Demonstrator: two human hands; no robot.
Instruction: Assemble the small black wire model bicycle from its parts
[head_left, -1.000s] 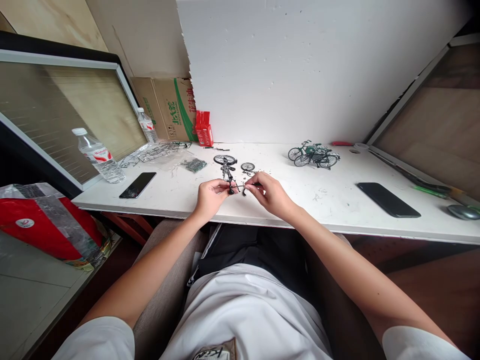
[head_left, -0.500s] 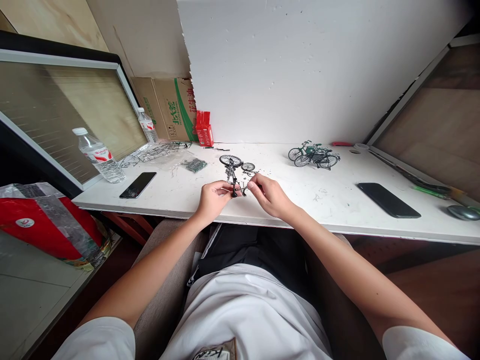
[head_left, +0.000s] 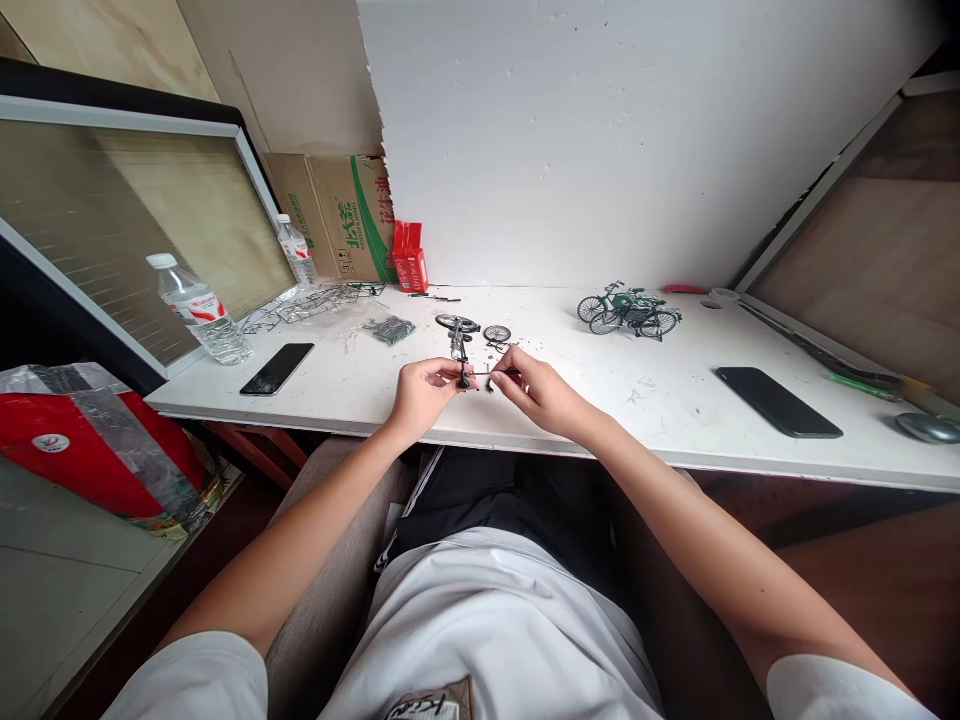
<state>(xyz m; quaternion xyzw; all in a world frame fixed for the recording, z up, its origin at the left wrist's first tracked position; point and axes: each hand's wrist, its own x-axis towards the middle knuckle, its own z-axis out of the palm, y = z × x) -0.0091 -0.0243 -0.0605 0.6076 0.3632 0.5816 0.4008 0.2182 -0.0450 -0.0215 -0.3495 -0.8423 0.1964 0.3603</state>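
Note:
Near the table's front edge, my left hand (head_left: 426, 396) is closed on a partly built model bicycle (head_left: 458, 345). One wheel (head_left: 457, 323) of it points away from me, tilted nearly flat. My right hand (head_left: 536, 388) pinches a thin dark rod-shaped tool (head_left: 480, 374), whose tip reaches the bicycle's near end by my left fingers. A small dark part (head_left: 490, 384) shows just below the right fingertips; whether it is held I cannot tell. Beyond the hands a loose spoked wheel (head_left: 496, 333) lies on the white table (head_left: 600, 395), with tiny black parts beside it.
Finished-looking model bicycles (head_left: 628, 310) stand at the back right. Phones lie left (head_left: 277, 369) and right (head_left: 778, 401). Water bottles (head_left: 201, 312), part frames (head_left: 322, 302), a bag of green pieces (head_left: 394, 329) and a red box (head_left: 409, 258) are on the left.
The model bicycle has tilted, so its wheel now looks flatter and slightly lower. The thin tool now reaches across between my hands; my right hand has shifted only slightly.

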